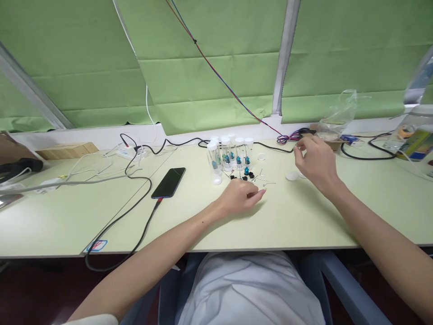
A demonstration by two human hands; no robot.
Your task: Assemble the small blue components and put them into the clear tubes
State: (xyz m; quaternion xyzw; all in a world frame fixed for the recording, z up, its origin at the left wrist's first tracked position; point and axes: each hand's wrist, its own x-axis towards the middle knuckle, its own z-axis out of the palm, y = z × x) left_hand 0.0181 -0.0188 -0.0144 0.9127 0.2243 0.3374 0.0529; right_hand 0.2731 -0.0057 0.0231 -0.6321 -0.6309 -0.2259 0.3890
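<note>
My left hand (241,197) rests on the pale green table (287,221), fingers curled and pinched together just in front of several small dark and blue parts with thin wire legs (248,177); what the fingers hold is too small to make out. My right hand (316,163) hovers above the table to the right, fingers bent with thumb and forefinger pinched on something tiny that I cannot name. Several clear vials with white caps (230,153) holding blue parts stand behind the loose pieces. A loose white cap (291,176) lies under my right hand.
A black phone (168,182) on a cable lies left of the vials. A power strip and black cables (130,151) cross the back left. A plastic bag on a small box (333,124), coloured wires (289,136) and packages (417,140) sit at the back right.
</note>
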